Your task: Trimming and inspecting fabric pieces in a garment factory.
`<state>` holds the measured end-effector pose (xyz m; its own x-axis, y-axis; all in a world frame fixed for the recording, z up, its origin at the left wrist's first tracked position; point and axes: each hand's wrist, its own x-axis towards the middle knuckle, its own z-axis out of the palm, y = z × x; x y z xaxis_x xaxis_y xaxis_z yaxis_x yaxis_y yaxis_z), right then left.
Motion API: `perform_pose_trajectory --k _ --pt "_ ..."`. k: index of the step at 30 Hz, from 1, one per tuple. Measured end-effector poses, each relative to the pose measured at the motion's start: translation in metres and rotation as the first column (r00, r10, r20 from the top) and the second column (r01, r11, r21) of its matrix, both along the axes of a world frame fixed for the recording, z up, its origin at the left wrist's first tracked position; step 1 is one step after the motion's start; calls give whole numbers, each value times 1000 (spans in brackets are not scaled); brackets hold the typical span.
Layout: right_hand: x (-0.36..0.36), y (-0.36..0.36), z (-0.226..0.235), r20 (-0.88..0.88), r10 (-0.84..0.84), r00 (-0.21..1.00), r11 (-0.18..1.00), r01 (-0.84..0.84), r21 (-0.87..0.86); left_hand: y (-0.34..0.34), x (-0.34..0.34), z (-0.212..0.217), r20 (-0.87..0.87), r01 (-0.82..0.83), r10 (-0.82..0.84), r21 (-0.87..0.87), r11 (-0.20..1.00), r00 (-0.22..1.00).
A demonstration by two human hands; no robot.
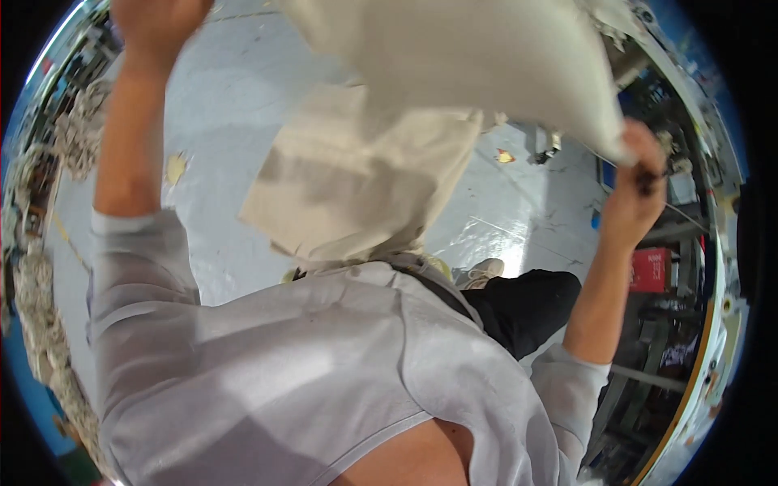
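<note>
A large cream cloth [478,57] is spread in the air across the top of the view, blurred by motion. My right hand [636,182] is closed on its lower right corner. Something small and dark shows at that palm, too smeared to name. My left hand [158,28] is raised at the upper left, cut off by the top edge; its fingers are out of sight, so I cannot tell what they hold. Beneath the raised cloth, more beige fabric [356,170] lies in flat folded layers in front of my waist, with the raised cloth's shadow on it.
Bundled pale cloth strips [40,308] line the left side. A red box [651,270] sits on a dark shelf frame under the table edge at right. Small scraps [506,155] lie on the grey floor [219,105]. My shoe [485,271] shows below.
</note>
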<state>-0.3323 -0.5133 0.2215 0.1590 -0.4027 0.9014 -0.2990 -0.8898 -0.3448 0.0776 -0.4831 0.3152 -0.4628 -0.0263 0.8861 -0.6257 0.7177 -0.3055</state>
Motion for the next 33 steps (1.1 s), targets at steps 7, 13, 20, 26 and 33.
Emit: perform_pose_trajectory --k 7,13,20,26,33 --pt "68 87 -174 -260 245 934 803 -46 594 128 71 -256 -20 -334 529 756 564 848" --pt "78 84 -138 -359 164 919 933 -26 359 146 55 -268 -222 -213 583 783 584 781" --pt "83 84 -156 -399 313 862 870 -92 484 160 65 -303 -141 -161 507 847 507 851" --pt "77 88 -161 -372 270 888 870 -59 490 142 34 -282 -523 -53 750 805 591 405" --pt "89 89 -153 -307 286 908 841 -84 535 105 84 -286 -601 469 750 766 440 276"
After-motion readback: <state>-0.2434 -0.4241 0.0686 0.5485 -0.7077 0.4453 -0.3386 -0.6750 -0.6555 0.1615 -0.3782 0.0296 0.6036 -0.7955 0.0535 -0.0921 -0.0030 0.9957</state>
